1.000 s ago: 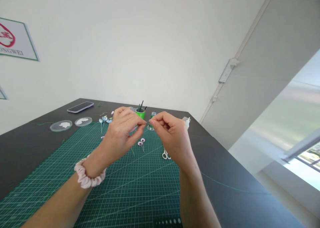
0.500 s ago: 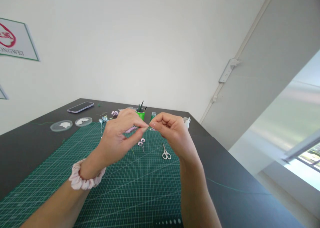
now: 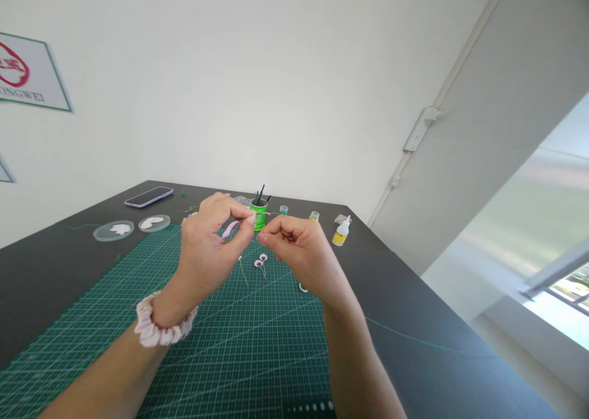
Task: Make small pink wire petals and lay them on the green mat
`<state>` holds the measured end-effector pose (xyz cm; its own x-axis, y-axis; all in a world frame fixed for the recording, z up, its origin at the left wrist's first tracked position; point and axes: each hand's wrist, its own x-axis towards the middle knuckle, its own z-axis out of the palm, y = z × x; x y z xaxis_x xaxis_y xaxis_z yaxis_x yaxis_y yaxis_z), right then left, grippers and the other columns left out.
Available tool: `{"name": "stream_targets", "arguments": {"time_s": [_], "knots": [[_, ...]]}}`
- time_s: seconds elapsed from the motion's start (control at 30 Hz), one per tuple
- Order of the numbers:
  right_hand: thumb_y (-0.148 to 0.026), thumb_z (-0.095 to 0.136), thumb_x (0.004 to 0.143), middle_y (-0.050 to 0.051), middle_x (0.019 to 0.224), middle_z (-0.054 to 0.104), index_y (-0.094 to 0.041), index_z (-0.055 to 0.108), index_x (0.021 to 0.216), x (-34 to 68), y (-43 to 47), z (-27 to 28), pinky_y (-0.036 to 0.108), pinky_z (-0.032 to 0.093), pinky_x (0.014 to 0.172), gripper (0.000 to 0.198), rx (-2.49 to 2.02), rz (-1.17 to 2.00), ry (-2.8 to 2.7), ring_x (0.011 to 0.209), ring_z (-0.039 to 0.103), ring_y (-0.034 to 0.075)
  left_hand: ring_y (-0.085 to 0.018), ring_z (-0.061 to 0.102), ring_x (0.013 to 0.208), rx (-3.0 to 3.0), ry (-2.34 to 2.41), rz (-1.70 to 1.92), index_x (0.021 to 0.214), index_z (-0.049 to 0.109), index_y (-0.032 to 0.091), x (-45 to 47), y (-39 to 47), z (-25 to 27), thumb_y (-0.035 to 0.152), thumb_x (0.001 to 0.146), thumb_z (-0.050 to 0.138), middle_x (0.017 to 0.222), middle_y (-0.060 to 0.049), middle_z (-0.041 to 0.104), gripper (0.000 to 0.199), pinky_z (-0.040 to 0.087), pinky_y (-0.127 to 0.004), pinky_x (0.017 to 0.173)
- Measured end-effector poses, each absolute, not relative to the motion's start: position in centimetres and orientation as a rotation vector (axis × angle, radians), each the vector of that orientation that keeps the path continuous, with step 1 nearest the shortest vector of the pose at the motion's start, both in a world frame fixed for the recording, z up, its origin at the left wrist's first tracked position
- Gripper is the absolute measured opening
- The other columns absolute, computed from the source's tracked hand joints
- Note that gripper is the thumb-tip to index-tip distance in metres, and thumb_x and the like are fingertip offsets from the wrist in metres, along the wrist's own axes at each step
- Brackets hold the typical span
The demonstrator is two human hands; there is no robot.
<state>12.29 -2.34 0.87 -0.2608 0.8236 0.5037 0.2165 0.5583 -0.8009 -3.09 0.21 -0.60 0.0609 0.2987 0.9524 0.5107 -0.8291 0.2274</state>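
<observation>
My left hand point(image 3: 211, 238) is raised over the green cutting mat point(image 3: 230, 357), thumb and forefinger pinched. A pale purple petal point(image 3: 230, 229) shows between its fingers, and a thin wire stem point(image 3: 263, 213) sticks out to the right past the fingertips. Close beside it, my right hand point(image 3: 299, 244) is closed in a pinch; whatever lies between its fingertips is too small to make out. Below the hands, small pink flower pieces point(image 3: 261, 261) on wires lie on the mat. White-handled scissors point(image 3: 303, 288) are mostly hidden behind my right hand.
A green can point(image 3: 259, 218) with dark tools stands behind the hands. To the right are small jars point(image 3: 314, 216) and a glue bottle point(image 3: 341, 232). On the left lie two clear dishes point(image 3: 113, 231) with white material and a phone point(image 3: 148, 197). Green thread point(image 3: 414, 337) trails across the right side.
The fingertips have come apart from touching. Both hands have shifted left, my right hand lower, now covering most of the scissors. The glue bottle and a yellow jar have come into view.
</observation>
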Motion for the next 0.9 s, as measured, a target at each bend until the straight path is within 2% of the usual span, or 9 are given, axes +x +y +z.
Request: {"name": "stream_targets", "arguments": {"time_s": [0.23,0.5,0.9], "knots": [[-0.019,0.055,0.086,-0.007,0.053,0.040,-0.017,0.057,0.068,12.0,-3.0,0.4,0.024,0.027,0.049,0.018,-0.935,0.442,-1.832,0.049,0.035,0.007,-0.017,0.056,0.067,-2.088,-0.804,-1.667,0.073,0.057,0.018,-3.3,0.7,-0.8,0.014,0.087,0.056,0.065,0.000,0.061,0.015,0.045,-0.037,0.072],[-0.019,0.055,0.087,-0.007,0.053,0.039,-0.017,0.060,0.071,12.5,-3.5,0.9,0.024,0.027,0.048,0.017,-0.949,0.290,-1.750,0.049,0.034,0.007,-0.015,0.055,0.065,-2.211,-0.710,-1.557,0.073,0.057,0.019,-3.3,0.6,-0.5,0.011,0.087,0.055,0.065,0.002,0.062,0.016,0.045,-0.038,0.079],[-0.020,0.057,0.084,-0.007,0.051,0.036,-0.018,0.061,0.068,13.0,-2.7,1.0,0.025,0.027,0.049,0.016,-0.937,0.285,-1.659,0.049,0.031,0.008,-0.014,0.057,0.067,-2.401,-0.576,-1.511,0.076,0.059,0.019,-3.3,0.4,-0.4,0.010,0.088,0.053,0.067,0.002,0.065,0.016,0.046,-0.035,0.079]]}}
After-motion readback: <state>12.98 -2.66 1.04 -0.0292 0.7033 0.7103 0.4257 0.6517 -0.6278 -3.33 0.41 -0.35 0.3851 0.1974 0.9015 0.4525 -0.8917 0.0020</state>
